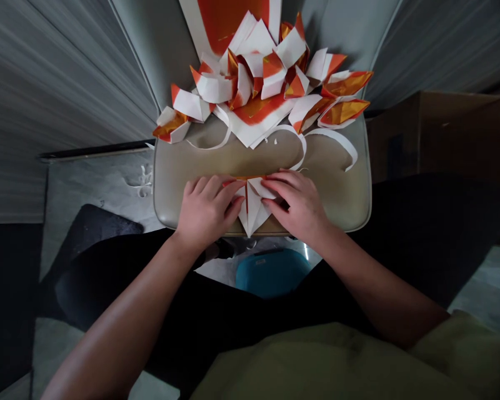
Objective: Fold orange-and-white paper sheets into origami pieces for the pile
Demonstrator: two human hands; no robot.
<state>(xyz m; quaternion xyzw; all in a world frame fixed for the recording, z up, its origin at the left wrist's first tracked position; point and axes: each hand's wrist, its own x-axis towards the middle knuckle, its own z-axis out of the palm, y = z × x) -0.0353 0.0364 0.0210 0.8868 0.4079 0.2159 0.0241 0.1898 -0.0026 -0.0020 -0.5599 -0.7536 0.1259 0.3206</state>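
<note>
A white and orange paper piece (252, 206), partly folded to a point, lies at the near edge of a beige seat (179, 172). My left hand (206, 208) presses its left side with fingers laid flat on the fold. My right hand (295, 201) presses the right side in the same manner, fingertips meeting the left hand's over the paper. Behind them, a heap of folded orange and white paper pieces (266, 78) covers the far part of the seat.
Curled white paper strips (337, 141) lie on the seat between the heap and my hands. A blue round object (273, 272) sits on the floor below the seat. A brown cardboard box (441, 133) stands at right. More paper scraps (141, 183) lie on the floor left.
</note>
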